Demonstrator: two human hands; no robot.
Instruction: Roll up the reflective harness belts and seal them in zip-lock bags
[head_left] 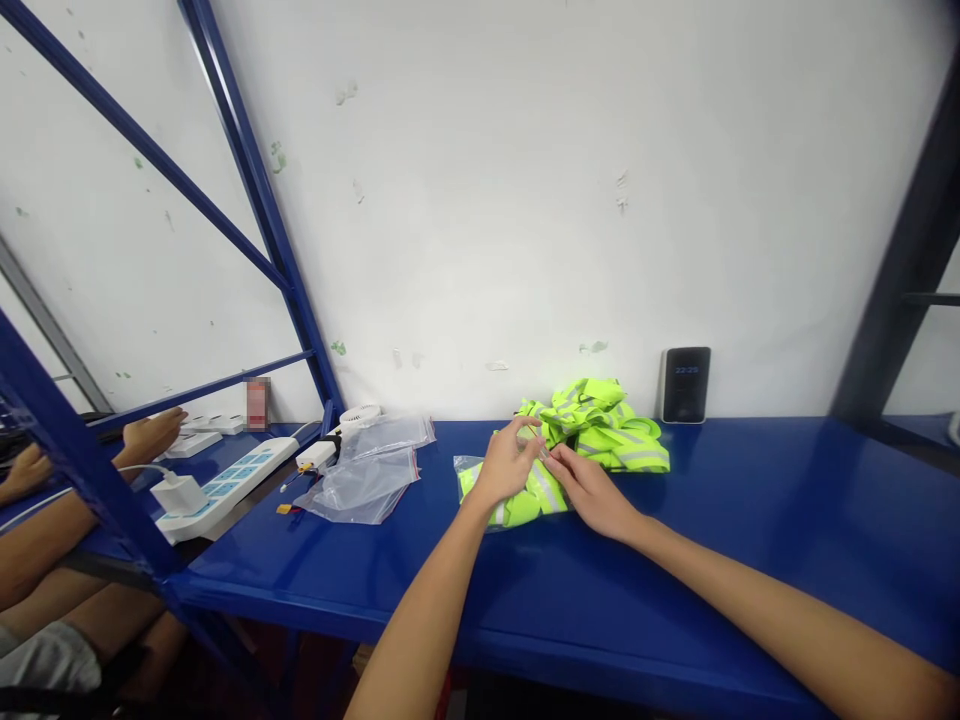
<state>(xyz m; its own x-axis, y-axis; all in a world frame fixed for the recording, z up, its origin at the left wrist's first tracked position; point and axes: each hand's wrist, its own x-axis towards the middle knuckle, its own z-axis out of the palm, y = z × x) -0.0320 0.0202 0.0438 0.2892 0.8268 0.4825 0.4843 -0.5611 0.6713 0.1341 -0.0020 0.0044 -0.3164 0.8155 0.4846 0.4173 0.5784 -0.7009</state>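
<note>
A clear zip bag (466, 467) lies on the blue table with a folded neon-yellow reflective vest (529, 503) inside it. My left hand (508, 465) is over the bag, its fingers closed at the bag's upper right edge. From the right, my right hand (592, 492) meets it there, thumb and fingers pinched together on the same edge. The fingertips of both hands nearly touch, and the exact grip is partly hidden. Right behind them sits a loose heap of neon-yellow reflective vests (619, 440) with grey stripes.
Flat clear zip bags (367, 485) lie left on the blue table (720, 560), beside a small white box (317, 456) with wires. A dark clock display (685, 385) leans on the wall. Past the blue post (262, 200) are a power strip (232, 490) and another person's hand (154, 435).
</note>
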